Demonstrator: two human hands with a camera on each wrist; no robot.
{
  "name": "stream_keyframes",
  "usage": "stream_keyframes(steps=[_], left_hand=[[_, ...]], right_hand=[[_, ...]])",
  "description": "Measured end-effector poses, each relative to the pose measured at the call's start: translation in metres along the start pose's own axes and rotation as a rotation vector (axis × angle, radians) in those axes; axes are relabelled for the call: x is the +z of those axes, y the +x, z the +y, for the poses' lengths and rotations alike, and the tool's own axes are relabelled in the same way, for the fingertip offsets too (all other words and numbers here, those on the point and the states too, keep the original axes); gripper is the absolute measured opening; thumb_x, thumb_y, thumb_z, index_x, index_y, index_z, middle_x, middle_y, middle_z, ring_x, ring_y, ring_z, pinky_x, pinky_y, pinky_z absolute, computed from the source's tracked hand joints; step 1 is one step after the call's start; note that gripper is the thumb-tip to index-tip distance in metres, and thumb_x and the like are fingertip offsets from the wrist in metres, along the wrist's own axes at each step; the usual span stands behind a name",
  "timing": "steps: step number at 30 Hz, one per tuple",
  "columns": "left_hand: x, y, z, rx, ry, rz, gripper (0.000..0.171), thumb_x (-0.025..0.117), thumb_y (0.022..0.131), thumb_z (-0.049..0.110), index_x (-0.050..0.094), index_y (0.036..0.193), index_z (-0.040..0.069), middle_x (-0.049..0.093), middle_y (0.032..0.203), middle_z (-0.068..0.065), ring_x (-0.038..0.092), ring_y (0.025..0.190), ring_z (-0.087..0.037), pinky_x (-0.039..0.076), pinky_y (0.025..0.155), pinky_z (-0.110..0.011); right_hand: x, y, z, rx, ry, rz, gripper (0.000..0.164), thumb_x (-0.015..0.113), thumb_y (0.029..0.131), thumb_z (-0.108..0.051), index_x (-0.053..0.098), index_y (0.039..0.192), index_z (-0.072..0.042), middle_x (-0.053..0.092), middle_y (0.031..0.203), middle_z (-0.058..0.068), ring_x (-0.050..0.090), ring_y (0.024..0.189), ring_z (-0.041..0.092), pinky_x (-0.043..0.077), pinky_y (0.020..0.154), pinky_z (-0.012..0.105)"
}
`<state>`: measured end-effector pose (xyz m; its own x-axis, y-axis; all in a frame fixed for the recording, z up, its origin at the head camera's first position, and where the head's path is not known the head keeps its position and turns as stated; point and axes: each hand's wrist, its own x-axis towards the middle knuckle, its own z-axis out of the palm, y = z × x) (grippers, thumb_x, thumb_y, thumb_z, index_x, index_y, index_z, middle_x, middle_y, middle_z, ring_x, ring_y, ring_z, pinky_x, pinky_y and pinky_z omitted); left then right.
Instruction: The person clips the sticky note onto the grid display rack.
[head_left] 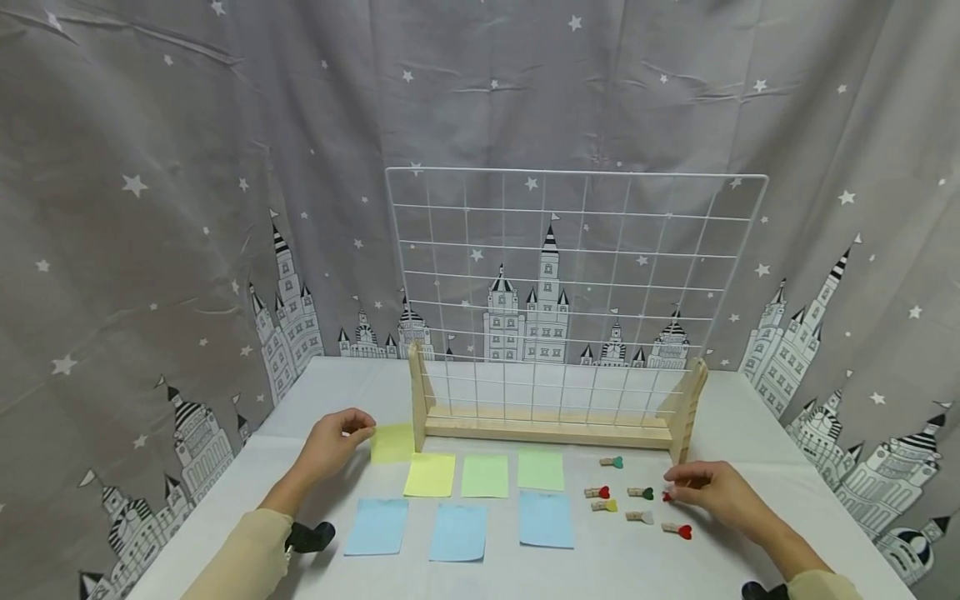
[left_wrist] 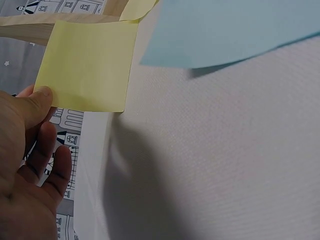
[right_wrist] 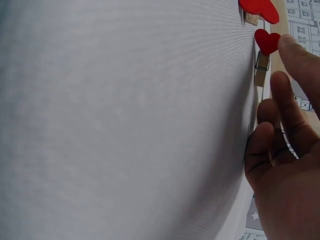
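Observation:
At the left end of the rack, my left hand pinches a yellow sticky note by its corner, thumb on top. The note's far edge overlaps the rack's wooden foot in the left wrist view. On the right, my right hand is at a small wooden clothespin with a red heart. Its thumb tip is right at the heart's edge, and its other fingers are loosely bent beside the clip, with a gap between thumb and forefinger. Another red-heart clothespin lies close by.
A white wire grid stands in a wooden base at the back. Before it lie another yellow note, green notes and blue notes. Several heart clothespins lie right of them on the white table.

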<state>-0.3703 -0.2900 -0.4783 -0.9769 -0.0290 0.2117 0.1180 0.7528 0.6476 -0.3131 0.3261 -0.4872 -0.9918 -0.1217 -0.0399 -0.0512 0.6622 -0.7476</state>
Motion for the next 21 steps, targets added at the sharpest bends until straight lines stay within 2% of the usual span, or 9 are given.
stream_keyframes(steps=[6, 14, 21], left_hand=[[0.0002, -0.0003, -0.0008, 0.008, -0.005, 0.003, 0.007, 0.067, 0.1, 0.012, 0.071, 0.105, 0.011, 0.073, 0.103, -0.005, 0.064, 0.098, -0.023, 0.052, 0.085, -0.042], [0.0002, -0.0018, -0.0015, 0.01, 0.0, 0.006, 0.006, 0.067, 0.099, 0.012, 0.071, 0.103, 0.011, 0.073, 0.101, -0.004, 0.064, 0.097, -0.022, 0.051, 0.084, -0.041], [0.001, -0.0019, -0.0021, -0.008, -0.014, 0.008, 0.006, 0.067, 0.099, 0.013, 0.071, 0.104, 0.012, 0.072, 0.103, -0.004, 0.063, 0.098, -0.023, 0.052, 0.084, -0.041]], right_hand=[[0.002, 0.0024, 0.0013, -0.017, -0.048, -0.019, 0.027, 0.084, 0.085, -0.02, 0.079, 0.11, -0.009, 0.075, 0.103, 0.004, 0.061, 0.088, 0.014, 0.05, 0.073, 0.026], [0.003, 0.0016, 0.0032, -0.057, -0.057, -0.042, 0.015, 0.081, 0.088, -0.022, 0.079, 0.099, -0.013, 0.073, 0.096, 0.001, 0.058, 0.082, 0.012, 0.049, 0.071, 0.025], [0.0052, 0.0006, 0.0014, 0.006, -0.033, 0.001, 0.013, 0.079, 0.09, -0.018, 0.077, 0.101, -0.011, 0.074, 0.1, 0.001, 0.058, 0.088, 0.014, 0.047, 0.073, 0.026]])
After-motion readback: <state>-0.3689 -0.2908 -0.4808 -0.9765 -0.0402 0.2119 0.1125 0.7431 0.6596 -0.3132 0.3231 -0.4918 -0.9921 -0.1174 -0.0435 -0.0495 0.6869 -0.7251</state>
